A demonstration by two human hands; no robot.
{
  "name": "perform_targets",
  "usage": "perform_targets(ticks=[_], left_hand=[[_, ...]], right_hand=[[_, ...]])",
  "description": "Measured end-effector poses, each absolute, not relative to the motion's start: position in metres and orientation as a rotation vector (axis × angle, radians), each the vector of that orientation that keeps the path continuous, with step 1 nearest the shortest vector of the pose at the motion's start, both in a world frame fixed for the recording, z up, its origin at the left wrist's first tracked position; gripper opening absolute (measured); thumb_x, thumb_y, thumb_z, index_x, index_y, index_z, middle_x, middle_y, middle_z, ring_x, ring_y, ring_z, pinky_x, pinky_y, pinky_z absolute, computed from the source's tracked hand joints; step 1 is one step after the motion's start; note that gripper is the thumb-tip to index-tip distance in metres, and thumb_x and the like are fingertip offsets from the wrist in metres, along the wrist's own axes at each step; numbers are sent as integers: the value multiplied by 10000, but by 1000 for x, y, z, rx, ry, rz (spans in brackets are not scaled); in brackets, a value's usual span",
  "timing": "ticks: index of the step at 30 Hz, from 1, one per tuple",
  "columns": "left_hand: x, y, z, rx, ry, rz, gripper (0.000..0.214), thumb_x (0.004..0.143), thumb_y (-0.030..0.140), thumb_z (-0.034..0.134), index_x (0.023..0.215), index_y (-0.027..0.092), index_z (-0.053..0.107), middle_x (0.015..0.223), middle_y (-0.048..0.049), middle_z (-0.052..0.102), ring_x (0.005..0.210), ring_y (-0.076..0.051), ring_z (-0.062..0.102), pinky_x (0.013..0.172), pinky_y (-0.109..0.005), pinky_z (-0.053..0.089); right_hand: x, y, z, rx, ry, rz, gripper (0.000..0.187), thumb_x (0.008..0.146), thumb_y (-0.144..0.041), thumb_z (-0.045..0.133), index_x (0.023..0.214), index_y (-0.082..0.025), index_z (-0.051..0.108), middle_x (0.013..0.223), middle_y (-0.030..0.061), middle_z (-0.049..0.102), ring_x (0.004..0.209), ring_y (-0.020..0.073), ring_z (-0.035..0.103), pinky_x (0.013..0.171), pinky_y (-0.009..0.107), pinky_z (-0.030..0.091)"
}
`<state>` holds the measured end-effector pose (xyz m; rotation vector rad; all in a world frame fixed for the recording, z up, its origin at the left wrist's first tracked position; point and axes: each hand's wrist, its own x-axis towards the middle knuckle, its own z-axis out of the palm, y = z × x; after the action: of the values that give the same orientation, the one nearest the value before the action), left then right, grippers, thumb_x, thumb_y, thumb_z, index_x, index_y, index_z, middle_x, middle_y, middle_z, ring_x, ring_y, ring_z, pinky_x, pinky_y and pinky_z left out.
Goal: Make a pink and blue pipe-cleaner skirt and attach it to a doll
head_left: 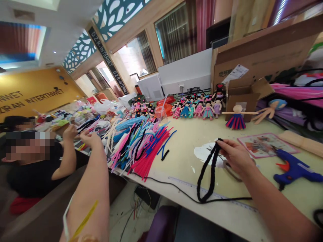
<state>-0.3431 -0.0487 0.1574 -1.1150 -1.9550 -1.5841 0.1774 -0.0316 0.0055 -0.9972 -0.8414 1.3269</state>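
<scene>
My right hand point(236, 155) pinches the top end of a long black chenille stem point(200, 181), bent into a narrow loop that hangs over the table's front edge. Far out to the left, my left hand point(88, 138) is bent at the wrist beside a co-worker's raised hand point(69, 132). Its fingers look curled together; what is in them, if anything, is hidden. A heap of coloured chenille stems point(141, 141) lies between my hands. Close by are a short black stem piece point(165, 155) and a bent blue stem point(165, 144).
A blue glue gun point(295, 168) lies at the right, near a picture card point(267, 145). Several small dolls point(199, 107) stand at the back, and one in a striped skirt point(236, 121) stands before a cardboard box point(262, 50). A black cable point(174, 186) runs along the front edge.
</scene>
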Motion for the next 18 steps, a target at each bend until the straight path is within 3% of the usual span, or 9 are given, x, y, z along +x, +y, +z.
perform_targets(ticks=[3,9,13,18], left_hand=[[-288,-10,137,-1232,-2004,-1763,20,771,192,461,765,199,443,695,23,466,768,-170,524,807,-397,435],[-96,8,69,-2439,-2009,-1645,172,640,303,728,782,213,690,743,-19,681,700,-178,624,704,-337,515],[-6,-10,55,-3134,-1674,-1492,295,812,351,595,1064,214,664,931,-52,687,854,-177,630,766,-329,505],[25,-2,56,-3171,-1317,-1562,252,901,349,479,1026,270,683,1029,-91,618,1036,-195,568,953,-368,434]], right_hand=[[178,-32,8,-991,-859,1292,323,514,-419,819,618,-195,610,550,-20,540,455,87,415,408,232,310],[181,-32,12,-981,-868,1277,317,550,-422,806,633,-189,608,538,-37,510,468,80,392,437,231,288],[181,-32,14,-939,-857,1314,300,564,-390,808,627,-176,606,534,-44,509,481,70,389,458,218,277],[176,-40,18,-902,-892,1358,216,709,-348,723,650,-173,614,538,-54,488,510,58,391,496,202,269]])
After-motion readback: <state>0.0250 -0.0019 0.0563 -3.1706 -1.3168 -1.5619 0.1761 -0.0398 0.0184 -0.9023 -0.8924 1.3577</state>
